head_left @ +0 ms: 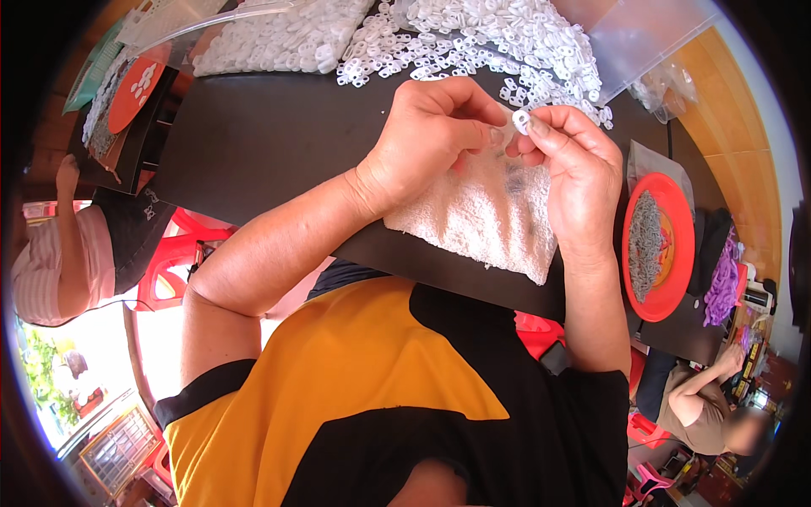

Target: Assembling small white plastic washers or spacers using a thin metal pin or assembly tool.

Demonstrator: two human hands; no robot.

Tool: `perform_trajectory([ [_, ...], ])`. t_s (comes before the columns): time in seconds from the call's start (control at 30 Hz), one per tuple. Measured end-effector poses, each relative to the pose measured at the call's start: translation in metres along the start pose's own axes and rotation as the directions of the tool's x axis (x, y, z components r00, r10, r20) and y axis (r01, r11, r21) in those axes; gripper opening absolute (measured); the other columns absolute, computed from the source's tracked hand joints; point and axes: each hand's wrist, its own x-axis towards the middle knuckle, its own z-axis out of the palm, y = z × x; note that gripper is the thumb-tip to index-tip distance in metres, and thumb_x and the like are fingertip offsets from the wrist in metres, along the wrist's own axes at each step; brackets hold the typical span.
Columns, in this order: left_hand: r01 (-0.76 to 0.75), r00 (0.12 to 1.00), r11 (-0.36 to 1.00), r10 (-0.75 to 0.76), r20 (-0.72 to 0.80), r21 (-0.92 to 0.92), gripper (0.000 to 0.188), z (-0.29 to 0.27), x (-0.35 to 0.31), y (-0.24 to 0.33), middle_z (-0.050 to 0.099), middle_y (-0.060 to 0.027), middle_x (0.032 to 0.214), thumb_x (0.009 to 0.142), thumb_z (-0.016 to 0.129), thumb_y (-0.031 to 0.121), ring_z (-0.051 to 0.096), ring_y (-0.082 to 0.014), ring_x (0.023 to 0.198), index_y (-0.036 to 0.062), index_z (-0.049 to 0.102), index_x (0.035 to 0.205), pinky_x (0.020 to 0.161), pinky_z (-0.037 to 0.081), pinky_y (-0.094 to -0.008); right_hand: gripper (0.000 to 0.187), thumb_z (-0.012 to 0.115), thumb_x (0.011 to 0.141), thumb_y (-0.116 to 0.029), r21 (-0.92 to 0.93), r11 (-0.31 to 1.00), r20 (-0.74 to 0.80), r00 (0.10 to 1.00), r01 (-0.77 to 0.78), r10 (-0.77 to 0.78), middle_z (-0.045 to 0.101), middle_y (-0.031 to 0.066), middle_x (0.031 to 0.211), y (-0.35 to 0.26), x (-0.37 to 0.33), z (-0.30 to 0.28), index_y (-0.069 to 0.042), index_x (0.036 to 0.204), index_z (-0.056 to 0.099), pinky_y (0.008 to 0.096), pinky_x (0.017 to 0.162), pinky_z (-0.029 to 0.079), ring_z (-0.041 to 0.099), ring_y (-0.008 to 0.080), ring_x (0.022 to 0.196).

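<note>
My right hand (583,165) pinches a small white plastic oval piece with a hole (521,122) between thumb and fingertips. Close beside it, my left hand (435,131) has its thumb and fingers drawn together; whatever is between them is too small or hidden to name. Both hands are over a pale towel (473,221) spread at the near edge of the dark table (270,127). Beyond them lies a heap of similar white pieces (507,42), some scattered loose toward my hands.
A bag of white pieces (279,42) lies at the far left, a clear plastic bin (646,38) at the far right. To my right sits a red-orange plate (683,253) with small grey metal parts (645,245). Other people sit at left and lower right.
</note>
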Motion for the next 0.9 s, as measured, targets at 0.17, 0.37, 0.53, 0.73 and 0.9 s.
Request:
perform_trajectory([
  [0.17, -0.12, 0.991, 0.932, 0.134, -0.017, 0.341, 0.014, 0.001, -0.001, 0.001, 0.065, -0.0031, 0.082, 0.082, 0.064, 0.001, 0.057, -0.0087, 0.069, -0.003, 0.068, 0.095, 0.059, 0.046, -0.0224, 0.012, 0.065, 0.087, -0.01, -0.008, 1.0, -0.012, 1.0, 0.004, -0.004, 0.065, 0.0029, 0.078, -0.001, 0.0, 0.0, 0.001, 0.092, 0.067, 0.0217, 0.068, 0.044, 0.062, 0.0098, 0.072],
  [0.37, -0.061, 0.998, 0.991, 0.059, 0.019, 0.116, 0.013, 0.001, 0.001, 0.011, 0.066, -0.0043, 0.083, 0.085, 0.067, 0.006, 0.059, -0.0096, 0.071, -0.0024, 0.068, 0.096, 0.06, 0.046, -0.0229, 0.009, 0.063, 0.087, -0.005, -0.093, 0.995, 0.051, 0.998, 0.039, -0.035, 0.066, 0.0027, 0.082, -0.002, -0.001, 0.001, 0.002, 0.092, 0.066, 0.0229, 0.072, 0.048, 0.061, 0.0095, 0.074],
  [0.53, -0.043, 0.998, 0.992, 0.036, 0.058, 0.121, 0.01, -0.001, 0.0, 0.007, 0.066, -0.0058, 0.081, 0.087, 0.067, 0.004, 0.06, -0.01, 0.068, -0.0019, 0.067, 0.094, 0.057, 0.046, -0.023, 0.009, 0.062, 0.088, -0.004, -0.128, 0.992, 0.101, 0.995, 0.023, -0.01, 0.066, 0.0033, 0.083, 0.001, 0.003, -0.004, 0.003, 0.092, 0.066, 0.023, 0.072, 0.049, 0.061, 0.0092, 0.076],
  [0.73, -0.035, 0.999, 0.975, 0.041, -0.025, 0.219, 0.011, 0.0, 0.007, 0.003, 0.065, -0.0032, 0.08, 0.086, 0.065, 0.004, 0.058, -0.0079, 0.067, -0.0006, 0.067, 0.096, 0.056, 0.046, -0.0219, 0.012, 0.059, 0.081, 0.002, -0.56, 0.783, 0.096, 0.96, 0.271, -0.264, 0.068, 0.0029, 0.08, -0.007, 0.012, -0.032, -0.002, 0.09, 0.067, 0.0242, 0.068, 0.048, 0.061, 0.0103, 0.071],
  [0.9, -0.195, 0.977, 0.789, 0.209, 0.044, 0.583, 0.012, -0.007, 0.008, -0.011, 0.065, -0.0023, 0.082, 0.087, 0.063, 0.003, 0.058, -0.0088, 0.07, 0.0012, 0.066, 0.098, 0.061, 0.047, -0.0229, 0.017, 0.057, 0.077, 0.006, -0.847, 0.366, 0.292, 0.914, 0.384, -0.282, 0.061, 0.0067, 0.078, -0.008, 0.012, -0.041, -0.001, 0.091, 0.065, 0.0275, 0.067, 0.046, 0.06, 0.016, 0.071],
])
